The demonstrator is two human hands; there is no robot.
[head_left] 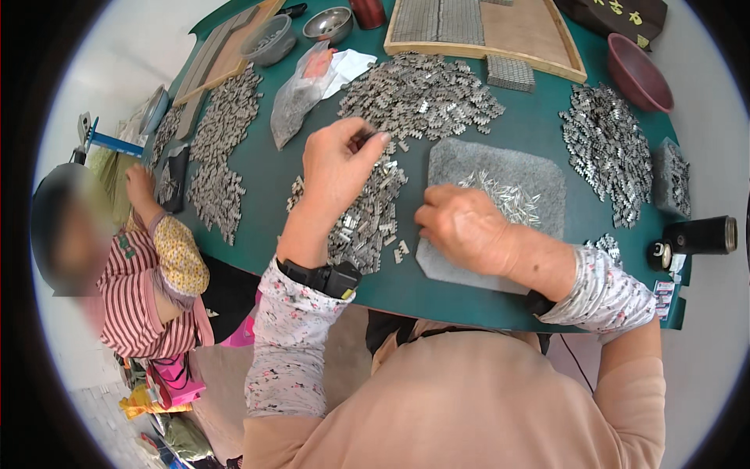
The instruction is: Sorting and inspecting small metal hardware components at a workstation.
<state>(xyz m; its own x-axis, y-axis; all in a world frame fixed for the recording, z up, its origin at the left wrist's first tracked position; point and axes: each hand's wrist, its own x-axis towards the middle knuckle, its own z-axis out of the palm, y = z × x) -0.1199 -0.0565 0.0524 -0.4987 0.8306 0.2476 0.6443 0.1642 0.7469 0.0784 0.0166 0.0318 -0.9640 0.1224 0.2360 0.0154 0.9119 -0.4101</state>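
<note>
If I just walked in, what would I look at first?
Probably the big heap of little grey metal pieces in the middle of the green table, with more heaps around it. Then maybe the thin, shiny pins on the grey mat, right beside the person's right hand. The dark red bowl stands out too, at the table's far right.

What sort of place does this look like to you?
Probably a small parts workshop: heaps of metal pieces lie on a green table, with thin silvery pins on a gray mat.
</note>
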